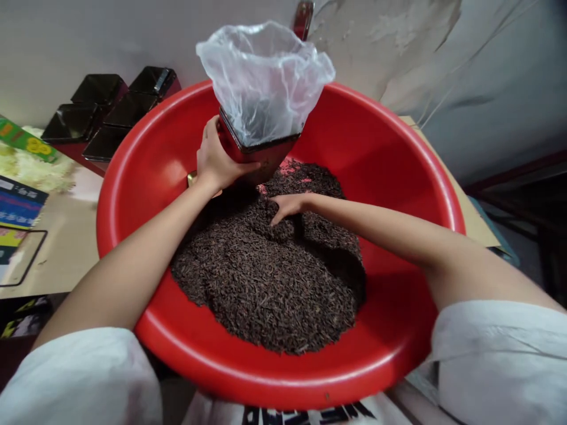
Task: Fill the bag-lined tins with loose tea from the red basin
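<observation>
My left hand (217,154) is wrapped round a dark red square tin (261,156), held tilted above the heap in the basin. A clear plastic bag (270,82) lines the tin, its crumpled mouth spread wide above the rim. My right hand (290,206) is sunk in a heap of dark loose tea leaves (274,289), thumb and part of the fingers showing, curled round some of the leaves; its other fingertips are buried. The tea lies in a large red plastic basin (398,330). Near my left wrist, a small gold-edged object (192,178) is mostly hidden.
Several dark square tins (97,88) stand uncovered left of the basin. A green box (26,140) and printed packaging (20,203) lie at the far left on a cardboard-coloured surface (66,236). Behind the basin rises a peeling wall (398,47), with another dark red object (303,19) against it.
</observation>
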The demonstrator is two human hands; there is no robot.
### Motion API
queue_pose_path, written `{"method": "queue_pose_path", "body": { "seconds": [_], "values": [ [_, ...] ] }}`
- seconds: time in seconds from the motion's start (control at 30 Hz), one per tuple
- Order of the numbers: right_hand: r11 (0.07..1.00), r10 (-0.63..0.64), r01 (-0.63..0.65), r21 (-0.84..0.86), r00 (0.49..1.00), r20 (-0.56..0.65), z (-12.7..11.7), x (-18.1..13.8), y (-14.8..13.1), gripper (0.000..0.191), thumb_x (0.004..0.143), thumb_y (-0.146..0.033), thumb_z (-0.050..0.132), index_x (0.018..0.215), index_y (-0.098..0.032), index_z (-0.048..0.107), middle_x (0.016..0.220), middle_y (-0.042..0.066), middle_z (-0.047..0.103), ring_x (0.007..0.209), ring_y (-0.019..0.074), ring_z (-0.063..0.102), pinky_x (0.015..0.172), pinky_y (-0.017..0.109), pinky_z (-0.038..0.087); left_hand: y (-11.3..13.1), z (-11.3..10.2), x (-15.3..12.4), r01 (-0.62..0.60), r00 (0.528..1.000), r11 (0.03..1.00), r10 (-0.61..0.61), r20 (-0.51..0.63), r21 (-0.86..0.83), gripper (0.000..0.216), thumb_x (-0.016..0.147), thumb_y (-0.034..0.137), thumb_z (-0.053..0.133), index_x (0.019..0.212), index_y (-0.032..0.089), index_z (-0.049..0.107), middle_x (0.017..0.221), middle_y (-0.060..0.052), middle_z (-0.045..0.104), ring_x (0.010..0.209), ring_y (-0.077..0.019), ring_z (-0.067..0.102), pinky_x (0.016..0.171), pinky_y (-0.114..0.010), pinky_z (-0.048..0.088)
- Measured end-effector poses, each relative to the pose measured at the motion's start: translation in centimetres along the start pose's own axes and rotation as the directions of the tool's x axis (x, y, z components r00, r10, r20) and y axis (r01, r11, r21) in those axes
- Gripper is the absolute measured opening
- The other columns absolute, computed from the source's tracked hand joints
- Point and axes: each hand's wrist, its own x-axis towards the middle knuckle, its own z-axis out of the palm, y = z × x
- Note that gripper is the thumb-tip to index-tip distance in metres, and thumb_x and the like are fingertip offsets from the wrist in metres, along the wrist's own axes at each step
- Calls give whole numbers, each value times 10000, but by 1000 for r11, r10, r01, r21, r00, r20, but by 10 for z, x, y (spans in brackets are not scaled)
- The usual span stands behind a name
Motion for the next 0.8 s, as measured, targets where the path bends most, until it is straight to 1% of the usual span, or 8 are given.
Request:
{"method": "queue_pose_path", "body": {
  "seconds": [0.07,0.17,0.23,0.37,0.53,0.67,0.73,0.8],
  "values": [
    [998,63,-64,10,998,26,7,-16,-1,554,518,-237,781,1050,-130,672,1084,70,715,1003,244,660,935,336,516,8,4,-5,83,995,995,-86,-58,-53,1023,590,565,788,1364,216,216,1437,-125,387,1278,-322,462,1025,-540,449],
    [993,112,-111,29,993,-42,18,-41,-3,507,530,-254,763,1009,-115,671,1055,82,713,982,251,656,926,335,508,17,12,-13,102,993,990,-108,-57,-93,1053,458,478,868,1301,203,300,1370,-136,458,1217,-342,517,1027,-533,455],
    [992,96,-92,83,994,-54,24,-58,-8,464,546,-261,741,976,-106,662,1007,74,713,948,239,654,894,329,512,19,19,-19,72,996,993,-77,-50,-91,1039,422,443,881,1271,213,328,1329,-136,498,1202,-368,529,1007,-543,465],
    [992,56,-46,120,995,-84,28,-93,-31,424,549,-227,725,951,-121,639,937,32,696,884,196,639,847,303,512,22,29,-30,-54,998,996,55,13,-70,969,464,397,859,1257,226,328,1315,-137,509,1183,-369,558,973,-506,502],
    [992,-104,110,67,991,-85,14,-145,-76,327,597,-197,708,914,-160,637,909,12,686,847,163,635,797,275,527,21,32,-36,-155,987,987,157,40,-45,986,503,473,828,1290,226,288,1330,-162,485,1225,-368,529,992,-515,496],
    [975,-195,206,88,974,-119,-3,-178,-100,319,614,-222,721,921,-192,642,877,-8,683,809,149,646,746,261,548,13,33,-37,-192,978,981,193,77,-13,929,468,474,826,1243,245,369,1248,-136,546,1210,-376,536,1015,-538,477],
    [965,-198,226,135,961,-195,-13,-186,-107,325,609,-241,728,918,-192,641,848,-23,678,781,139,649,716,253,549,10,33,-37,-211,972,977,209,109,10,885,475,466,805,1226,223,404,1245,-154,555,1235,-391,512,1052,-566,436],
    [962,-199,249,117,924,-326,-23,-186,-112,334,593,-253,738,903,-181,637,821,-35,669,745,129,643,668,242,540,8,33,-36,-222,968,975,217,124,21,867,489,476,775,1227,191,422,1280,-185,536,1272,-408,474,1085,-594,387]
  ]
}}
